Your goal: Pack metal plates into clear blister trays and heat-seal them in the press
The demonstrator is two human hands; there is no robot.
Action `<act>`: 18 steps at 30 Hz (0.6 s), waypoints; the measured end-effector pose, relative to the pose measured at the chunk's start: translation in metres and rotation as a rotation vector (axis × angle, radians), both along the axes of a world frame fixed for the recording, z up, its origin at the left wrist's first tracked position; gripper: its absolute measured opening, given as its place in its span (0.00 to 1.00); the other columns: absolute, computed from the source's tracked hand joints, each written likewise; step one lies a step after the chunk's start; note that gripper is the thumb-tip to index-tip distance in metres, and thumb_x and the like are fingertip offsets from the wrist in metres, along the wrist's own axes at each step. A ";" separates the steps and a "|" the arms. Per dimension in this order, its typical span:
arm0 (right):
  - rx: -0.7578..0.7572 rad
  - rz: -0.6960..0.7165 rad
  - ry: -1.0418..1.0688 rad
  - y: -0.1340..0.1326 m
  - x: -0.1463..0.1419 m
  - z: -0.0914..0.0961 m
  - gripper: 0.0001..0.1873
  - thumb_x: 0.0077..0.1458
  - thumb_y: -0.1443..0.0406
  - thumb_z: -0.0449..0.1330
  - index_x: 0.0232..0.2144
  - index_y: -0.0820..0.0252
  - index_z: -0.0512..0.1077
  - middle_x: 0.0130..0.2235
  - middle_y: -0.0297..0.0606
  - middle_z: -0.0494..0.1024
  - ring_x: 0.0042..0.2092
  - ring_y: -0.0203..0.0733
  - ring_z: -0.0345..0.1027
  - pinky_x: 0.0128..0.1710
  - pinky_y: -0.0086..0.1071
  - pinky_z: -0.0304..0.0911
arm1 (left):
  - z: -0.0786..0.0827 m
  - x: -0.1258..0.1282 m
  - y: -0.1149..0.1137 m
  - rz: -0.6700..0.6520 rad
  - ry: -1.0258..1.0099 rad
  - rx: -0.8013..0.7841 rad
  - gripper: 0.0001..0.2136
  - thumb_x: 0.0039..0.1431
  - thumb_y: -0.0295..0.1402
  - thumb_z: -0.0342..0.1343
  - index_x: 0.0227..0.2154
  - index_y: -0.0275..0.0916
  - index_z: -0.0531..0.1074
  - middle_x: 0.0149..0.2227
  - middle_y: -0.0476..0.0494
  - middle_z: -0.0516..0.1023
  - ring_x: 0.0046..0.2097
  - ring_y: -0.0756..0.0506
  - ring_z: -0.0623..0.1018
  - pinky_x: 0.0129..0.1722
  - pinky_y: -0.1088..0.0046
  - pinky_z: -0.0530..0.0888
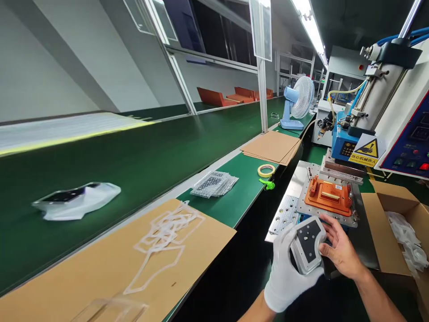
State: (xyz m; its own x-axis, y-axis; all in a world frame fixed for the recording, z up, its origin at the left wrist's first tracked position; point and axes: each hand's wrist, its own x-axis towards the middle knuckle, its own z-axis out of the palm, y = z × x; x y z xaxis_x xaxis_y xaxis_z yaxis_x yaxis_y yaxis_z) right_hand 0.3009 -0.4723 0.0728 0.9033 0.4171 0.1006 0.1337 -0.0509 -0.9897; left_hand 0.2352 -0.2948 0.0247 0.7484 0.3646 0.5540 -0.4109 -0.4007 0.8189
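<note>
In the head view, my left hand (284, 268), in a white glove, is closed around a silver-rimmed housing (309, 245). The housing has a flat black face with several light dots and a curved notch in its right side. My right hand (342, 250) is bare and curls about that side, its thumb on the notched edge and its fingers by the upper corner. Just beyond both hands, an orange fixture plate (328, 197) with raised blocks lies on the metal bed (303, 208) of a press.
The press cylinder (385, 85) stands over the bed, with a warning sign (367, 150). An open carton (385, 228) holds clear plastic at right. At left, a bench carries cardboard (110, 255), white strips (164, 228), bubble bags (214, 183), tape (266, 170) and a fan (298, 100); a wrapped part (80, 201) rests on the green belt.
</note>
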 end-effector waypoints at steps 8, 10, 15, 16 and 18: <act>-0.371 -0.169 -0.321 0.021 -0.038 0.008 0.35 0.56 0.55 0.74 0.64 0.45 0.70 0.61 0.42 0.77 0.61 0.58 0.74 0.63 0.54 0.73 | -0.017 0.016 -0.014 0.385 -0.141 0.264 0.44 0.53 0.38 0.73 0.69 0.44 0.57 0.64 0.28 0.62 0.65 0.27 0.71 0.61 0.42 0.75; -0.398 -0.248 -0.375 0.025 -0.037 0.008 0.32 0.57 0.58 0.72 0.62 0.46 0.72 0.59 0.42 0.79 0.59 0.58 0.76 0.62 0.53 0.74 | -0.025 0.018 -0.020 0.401 -0.147 0.262 0.42 0.53 0.36 0.73 0.68 0.46 0.58 0.64 0.29 0.62 0.65 0.27 0.71 0.62 0.42 0.74; -0.494 -0.288 -0.528 0.006 -0.006 -0.003 0.24 0.63 0.62 0.67 0.60 0.43 0.76 0.56 0.40 0.82 0.58 0.57 0.76 0.60 0.52 0.73 | -0.036 0.025 -0.015 0.169 -0.123 0.334 0.44 0.57 0.35 0.72 0.72 0.45 0.54 0.65 0.27 0.66 0.66 0.28 0.72 0.64 0.41 0.74; -0.523 -0.297 -0.556 -0.003 0.006 -0.005 0.22 0.63 0.63 0.66 0.59 0.43 0.77 0.56 0.39 0.82 0.58 0.57 0.76 0.60 0.52 0.73 | -0.037 0.026 -0.009 0.100 -0.090 0.358 0.45 0.59 0.36 0.71 0.73 0.45 0.53 0.65 0.28 0.67 0.66 0.29 0.72 0.64 0.42 0.75; -0.571 -0.340 -0.600 -0.021 0.037 -0.006 0.21 0.64 0.62 0.65 0.59 0.44 0.78 0.56 0.40 0.81 0.58 0.56 0.75 0.60 0.51 0.72 | -0.041 0.027 0.006 -0.002 -0.013 0.392 0.42 0.63 0.37 0.68 0.74 0.46 0.52 0.66 0.28 0.68 0.67 0.30 0.72 0.65 0.43 0.74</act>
